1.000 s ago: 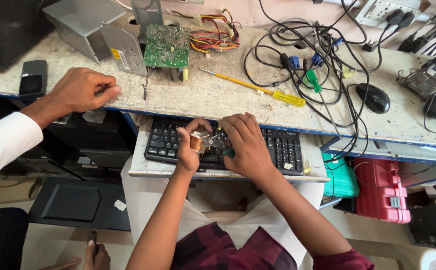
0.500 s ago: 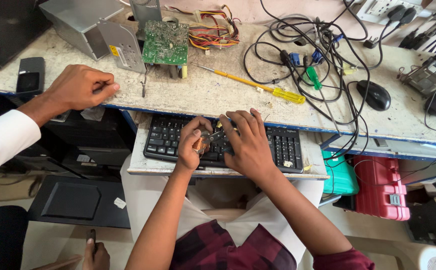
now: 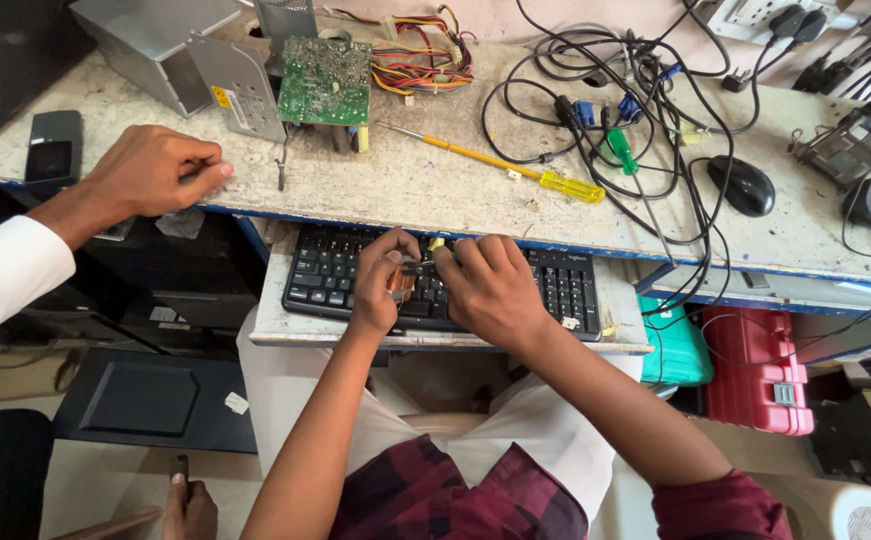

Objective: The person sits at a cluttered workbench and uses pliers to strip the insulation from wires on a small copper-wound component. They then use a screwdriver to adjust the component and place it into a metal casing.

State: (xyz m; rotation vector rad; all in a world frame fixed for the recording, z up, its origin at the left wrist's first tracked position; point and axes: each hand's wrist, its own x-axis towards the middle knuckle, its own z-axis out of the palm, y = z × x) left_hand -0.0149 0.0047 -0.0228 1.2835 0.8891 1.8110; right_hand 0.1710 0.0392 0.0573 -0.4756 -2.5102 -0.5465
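Near the middle of the frame my left hand (image 3: 384, 285) is closed around a small copper-coloured part (image 3: 402, 284), which sits just above the black keyboard (image 3: 336, 275) on its pull-out shelf (image 3: 616, 325). My right hand (image 3: 491, 290) is pressed up against the same part from the right, fingers curled toward it, but I cannot tell whether they actually pinch it or only rest on it. Above, on the worn bench (image 3: 396, 190), a yellow-handled screwdriver (image 3: 516, 170) lies slantwise, with a green circuit board (image 3: 327, 80) toward the upper left and a tangle of black cables (image 3: 636, 110) to the upper right beside a black mouse (image 3: 743, 185). At the left a second person's hand (image 3: 151, 170), in a white sleeve (image 3: 1, 280), rests fisted on the bench edge near a dark phone (image 3: 53, 150).
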